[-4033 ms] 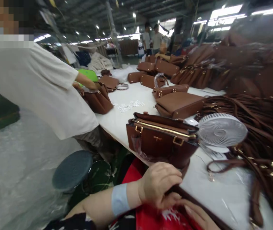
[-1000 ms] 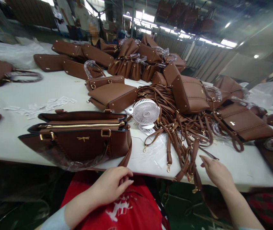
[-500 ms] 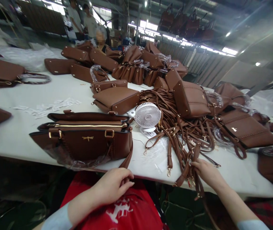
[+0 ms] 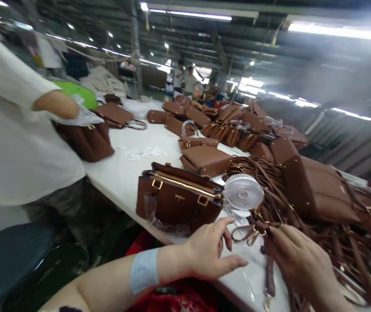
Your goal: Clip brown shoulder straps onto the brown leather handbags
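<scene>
My right hand (image 4: pixel 302 255) is closed around a brown leather strap (image 4: pixel 270 273), with gold clasps poking out ahead of the fingers. My left hand (image 4: pixel 211 251), thumb and fingers apart and holding nothing, hovers at the table edge just left of the strap. Beyond it stands a brown handbag (image 4: pixel 179 203), upright, with an unzipped-looking top, a gold zipper and a dragonfly emblem; plastic wraps its handle. A small white fan (image 4: pixel 243 193) is next to the bag. Behind my right hand spreads a tangled heap of brown straps (image 4: pixel 260 173).
Several brown handbags (image 4: pixel 224 130) are piled at the back of the white table (image 4: pixel 123 177). Small white paper slips (image 4: pixel 143 153) lie left of centre. A co-worker in a white shirt (image 4: pixel 19 143) stands at the left, one arm over another brown bag (image 4: pixel 88 141). A dark stool (image 4: pixel 13 255) is below.
The view has swung left, bringing the co-worker in. My right hand has lifted the strap toward the fan. My left hand has left my lap, its fingers now spread near the strap.
</scene>
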Motion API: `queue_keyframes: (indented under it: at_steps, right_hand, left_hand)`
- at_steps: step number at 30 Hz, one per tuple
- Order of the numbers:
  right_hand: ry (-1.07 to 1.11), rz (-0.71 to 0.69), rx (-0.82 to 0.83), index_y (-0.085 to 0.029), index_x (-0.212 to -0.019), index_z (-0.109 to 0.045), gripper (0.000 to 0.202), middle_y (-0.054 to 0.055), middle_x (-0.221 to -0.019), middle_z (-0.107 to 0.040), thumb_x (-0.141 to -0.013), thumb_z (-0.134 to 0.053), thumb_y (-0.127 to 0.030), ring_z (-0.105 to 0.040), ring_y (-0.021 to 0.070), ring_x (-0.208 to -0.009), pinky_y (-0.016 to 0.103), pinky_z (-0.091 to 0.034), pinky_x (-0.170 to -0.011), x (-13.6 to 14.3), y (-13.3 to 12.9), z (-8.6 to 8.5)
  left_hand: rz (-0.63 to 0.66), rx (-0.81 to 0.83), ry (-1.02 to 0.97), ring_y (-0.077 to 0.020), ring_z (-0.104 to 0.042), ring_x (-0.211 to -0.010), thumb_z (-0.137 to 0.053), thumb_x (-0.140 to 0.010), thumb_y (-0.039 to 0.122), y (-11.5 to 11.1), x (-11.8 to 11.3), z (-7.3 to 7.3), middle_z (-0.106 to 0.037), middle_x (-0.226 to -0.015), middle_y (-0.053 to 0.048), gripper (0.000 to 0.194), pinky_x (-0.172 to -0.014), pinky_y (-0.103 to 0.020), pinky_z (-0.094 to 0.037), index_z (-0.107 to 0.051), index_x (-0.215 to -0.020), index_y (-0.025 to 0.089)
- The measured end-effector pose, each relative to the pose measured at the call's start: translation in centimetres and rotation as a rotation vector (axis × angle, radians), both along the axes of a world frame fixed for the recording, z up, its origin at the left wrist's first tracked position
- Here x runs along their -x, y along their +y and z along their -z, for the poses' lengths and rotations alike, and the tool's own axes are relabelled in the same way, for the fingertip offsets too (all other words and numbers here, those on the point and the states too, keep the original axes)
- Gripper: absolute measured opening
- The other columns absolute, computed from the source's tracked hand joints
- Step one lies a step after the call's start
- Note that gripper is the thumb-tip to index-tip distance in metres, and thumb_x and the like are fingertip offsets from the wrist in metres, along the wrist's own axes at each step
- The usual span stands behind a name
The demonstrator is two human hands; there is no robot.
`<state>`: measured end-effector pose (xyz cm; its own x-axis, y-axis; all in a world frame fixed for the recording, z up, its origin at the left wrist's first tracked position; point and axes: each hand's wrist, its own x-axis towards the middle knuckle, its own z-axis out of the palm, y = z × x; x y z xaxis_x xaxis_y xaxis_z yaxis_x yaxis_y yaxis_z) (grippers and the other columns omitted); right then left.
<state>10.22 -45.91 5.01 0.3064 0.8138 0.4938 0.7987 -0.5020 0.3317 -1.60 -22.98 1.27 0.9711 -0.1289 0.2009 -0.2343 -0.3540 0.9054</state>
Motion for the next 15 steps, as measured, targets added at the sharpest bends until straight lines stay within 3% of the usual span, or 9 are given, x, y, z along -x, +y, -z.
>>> queue_keyframes:
  at_steps: [4, 10, 12, 15]
  right_hand:
    - [0.005, -0.147, -0.011, -0.021, -0.091, -0.066, 0.028, 0.002, -0.070, -0.059, -0.097, -0.042, -0.035, -0.054, 0.0164, -0.068, 0.030, -0.037, -0.068, 0.8, 5.3, -0.6]
    - [0.176, -0.345, -0.075, -0.023, -0.076, -0.057, 0.015, 0.001, -0.069, -0.057, -0.087, -0.052, -0.031, -0.056, 0.0174, -0.065, 0.030, -0.040, -0.062, 1.5, 10.3, -0.8]
    - [0.342, -0.462, -0.094, -0.023, -0.086, -0.056, 0.007, 0.003, -0.080, -0.063, -0.084, -0.050, -0.025, -0.061, 0.0174, -0.071, 0.027, -0.047, -0.063, 2.0, 11.7, -0.9]
    - [0.609, -0.541, -0.106, -0.022, -0.114, -0.050, 0.030, 0.006, -0.096, -0.069, -0.084, -0.045, -0.023, -0.068, 0.0171, -0.080, 0.023, -0.055, -0.066, 3.0, 13.6, -0.9]
  left_hand:
    - [-0.168, 0.072, -0.124, -0.0105, -0.054, -0.056, -0.071, -0.075, 0.051, 2.2, 0.5, -1.8, -0.064, -0.080, -0.001, 0.075, -0.055, -0.022, -0.042, -0.041, -0.132, 0.013]
    - [-0.287, 0.078, -0.268, -0.0095, -0.054, -0.063, -0.061, -0.085, 0.033, 5.7, 3.1, -3.1, -0.063, -0.075, -0.002, 0.019, -0.059, -0.020, -0.041, -0.064, -0.090, 0.015]
    - [-0.296, 0.142, -0.252, -0.0096, -0.054, -0.065, -0.062, -0.084, 0.031, 6.6, 3.9, -3.6, -0.063, -0.076, -0.002, 0.016, -0.060, -0.020, -0.042, -0.064, -0.086, 0.015]
    - [-0.322, 0.371, -0.039, -0.0073, -0.050, -0.054, -0.065, -0.082, 0.027, 7.8, 4.6, -4.4, -0.058, -0.066, 0.002, 0.017, -0.051, -0.018, -0.039, -0.060, -0.093, 0.015]
